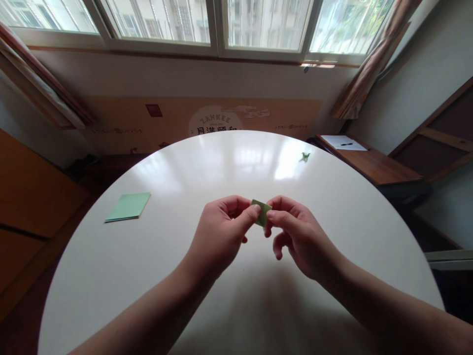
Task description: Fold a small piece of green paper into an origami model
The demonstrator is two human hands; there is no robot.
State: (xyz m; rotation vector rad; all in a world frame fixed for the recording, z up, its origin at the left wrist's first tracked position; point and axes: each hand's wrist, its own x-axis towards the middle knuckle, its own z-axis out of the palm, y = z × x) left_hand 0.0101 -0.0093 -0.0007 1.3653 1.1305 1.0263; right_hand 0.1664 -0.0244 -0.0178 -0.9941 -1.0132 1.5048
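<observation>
A small folded piece of green paper (262, 214) is held up over the table between my two hands. My left hand (225, 229) pinches its left side, the thumb lying on its face. On the other side, my right hand (293, 229) grips the right edge between thumb and forefinger, its lower fingers curled loosely. The fingers behind the paper are partly hidden. To the left on the table lies a stack of light green square paper (129, 205). A small folded green paper figure (305, 157) stands near the far right of the tabletop.
The round white table (177, 172) has a curved far edge. Past it on the right, a brown wooden side table (384, 160) carries a white sheet (340, 143) and a dark pen (347, 144). A printed cardboard panel (121, 118) stands below the windows.
</observation>
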